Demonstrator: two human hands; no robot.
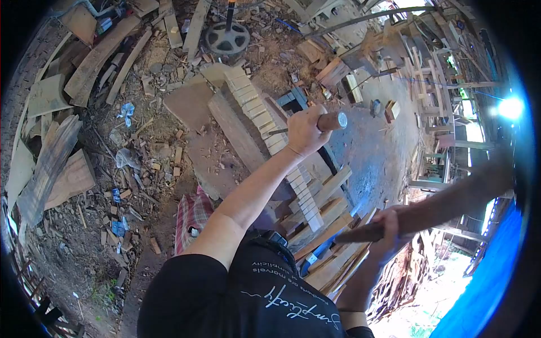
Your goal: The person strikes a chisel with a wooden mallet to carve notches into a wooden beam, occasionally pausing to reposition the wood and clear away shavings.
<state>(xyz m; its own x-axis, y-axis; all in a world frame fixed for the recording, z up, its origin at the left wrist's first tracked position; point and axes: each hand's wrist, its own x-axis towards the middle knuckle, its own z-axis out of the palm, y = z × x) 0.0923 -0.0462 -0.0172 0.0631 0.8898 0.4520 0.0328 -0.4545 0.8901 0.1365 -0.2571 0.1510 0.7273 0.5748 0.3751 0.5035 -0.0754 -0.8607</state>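
My left hand [305, 132] is closed around a chisel's wooden handle [331, 121], which has a pale, ringed end. The thin metal blade [278, 132] points left, over or against a long pale board [253, 110] marked with many crosswise lines or cuts. Whether the tip touches the wood is hard to tell. Lower right, my right hand [386, 228] is wrapped around a long dark piece of wood [445, 208], raised toward the right and blurred at its far end. Beside the marked board lies a plain plank [236, 129].
Wood chips and offcuts cover the ground on the left, with curved boards [101, 59] beyond. A metal wheel [227, 38] lies at the top. More planks [321, 225] are near my body, by a red checked cloth [193, 217]. Timber framing [439, 112] stands right.
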